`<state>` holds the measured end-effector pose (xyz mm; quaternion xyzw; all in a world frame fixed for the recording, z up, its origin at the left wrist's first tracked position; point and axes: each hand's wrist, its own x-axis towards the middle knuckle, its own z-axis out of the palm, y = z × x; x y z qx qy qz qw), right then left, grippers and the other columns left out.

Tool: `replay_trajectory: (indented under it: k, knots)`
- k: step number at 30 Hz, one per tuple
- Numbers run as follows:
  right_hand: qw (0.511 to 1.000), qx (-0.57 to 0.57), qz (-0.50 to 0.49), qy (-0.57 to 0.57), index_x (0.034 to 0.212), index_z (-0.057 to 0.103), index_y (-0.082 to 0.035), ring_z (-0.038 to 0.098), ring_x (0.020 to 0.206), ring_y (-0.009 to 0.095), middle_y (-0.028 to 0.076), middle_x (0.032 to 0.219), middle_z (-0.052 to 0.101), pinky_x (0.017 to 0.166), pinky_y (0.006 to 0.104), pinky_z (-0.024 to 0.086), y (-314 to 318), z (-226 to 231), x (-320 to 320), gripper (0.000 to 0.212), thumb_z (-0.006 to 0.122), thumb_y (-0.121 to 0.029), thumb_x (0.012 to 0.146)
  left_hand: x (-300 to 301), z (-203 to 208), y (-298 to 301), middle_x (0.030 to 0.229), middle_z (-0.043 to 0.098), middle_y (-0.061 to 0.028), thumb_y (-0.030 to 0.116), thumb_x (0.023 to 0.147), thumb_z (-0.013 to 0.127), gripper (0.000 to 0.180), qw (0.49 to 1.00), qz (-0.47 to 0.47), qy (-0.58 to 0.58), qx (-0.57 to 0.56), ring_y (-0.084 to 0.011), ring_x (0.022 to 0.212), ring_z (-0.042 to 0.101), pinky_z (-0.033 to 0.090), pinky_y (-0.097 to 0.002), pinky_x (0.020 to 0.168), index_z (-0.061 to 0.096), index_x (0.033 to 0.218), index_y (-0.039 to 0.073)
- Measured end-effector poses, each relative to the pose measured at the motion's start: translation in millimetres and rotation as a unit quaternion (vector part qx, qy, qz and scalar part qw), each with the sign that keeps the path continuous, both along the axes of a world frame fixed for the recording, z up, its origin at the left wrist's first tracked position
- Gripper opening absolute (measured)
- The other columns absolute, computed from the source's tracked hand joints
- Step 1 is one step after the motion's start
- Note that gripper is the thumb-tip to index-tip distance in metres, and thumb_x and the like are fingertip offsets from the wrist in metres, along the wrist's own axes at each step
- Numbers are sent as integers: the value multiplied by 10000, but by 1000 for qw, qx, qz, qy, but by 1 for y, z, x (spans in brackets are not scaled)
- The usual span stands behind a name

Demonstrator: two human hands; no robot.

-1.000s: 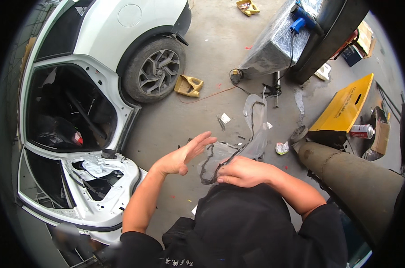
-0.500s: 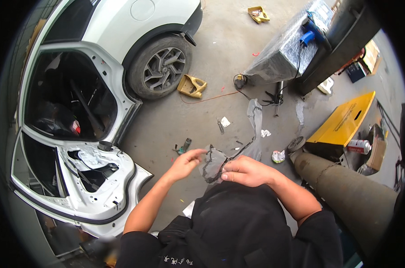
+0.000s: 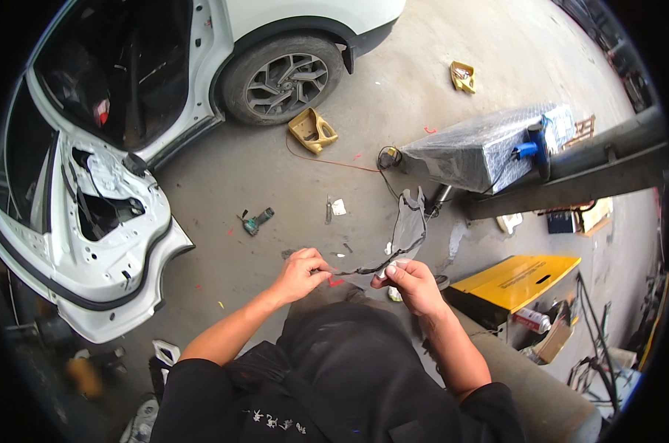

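Note:
A translucent plastic sheet point(image 3: 408, 230) with a black strip point(image 3: 371, 269) along its edge stretches between my hands and spreads forward to the right. My left hand point(image 3: 302, 275) is closed in a pinch at the sheet's left end. The thumb and fingers of my right hand point(image 3: 411, 285) are closed on the sheet near its black edge. Both hands are in front of my body, above the floor. To the left stands an opened white car door point(image 3: 139, 255) with its inner panel off, so cables show in its cut-outs.
On the floor ahead lie a green cordless drill point(image 3: 258, 221), a cut-open golden jug point(image 3: 312, 131) and white paper scraps point(image 3: 339, 207). A plastic-wrapped box point(image 3: 467, 151) and a dark post point(image 3: 571, 181) stand at the right. Nearer is a yellow-topped cabinet point(image 3: 512, 284). A car wheel point(image 3: 286, 81) is ahead.
My left hand, open beside the sheet before, now pinches its end. The sheet's bunched near part is now drawn out between my hands. My view has shifted and turned.

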<state>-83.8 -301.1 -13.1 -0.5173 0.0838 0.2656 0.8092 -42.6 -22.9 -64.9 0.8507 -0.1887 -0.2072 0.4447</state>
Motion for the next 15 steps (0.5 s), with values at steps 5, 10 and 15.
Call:
replay_trajectory:
  k: [5, 10, 15]
  knots:
    - [995, -17, -27, 97, 903, 651, 38, 652, 803, 229, 138, 847, 684, 798, 363, 515, -10, 0, 9, 271, 581, -218, 959, -2, 4, -2, 769, 592, -24, 129, 749, 702, 56, 986, 94, -133, 12, -234, 809, 545, 403, -365, 762, 681, 747, 78]
    - [988, 72, -53, 129, 879, 644, 17, 648, 773, 244, 133, 830, 676, 758, 372, 519, -13, 0, 21, 249, 577, -210, 955, 10, 27, 0, 761, 582, -12, 116, 724, 713, 65, 969, 118, -210, 45, -229, 826, 535, 387, -364, 765, 661, 742, 81]
    - [984, 132, -92, 81, 997, 624, 25, 644, 843, 260, 149, 954, 671, 799, 405, 518, -12, 6, 50, 240, 590, -204, 935, 34, 64, -7, 795, 570, -38, 102, 722, 704, 85, 936, 133, -318, 71, -257, 892, 530, 404, -388, 798, 633, 757, 72]
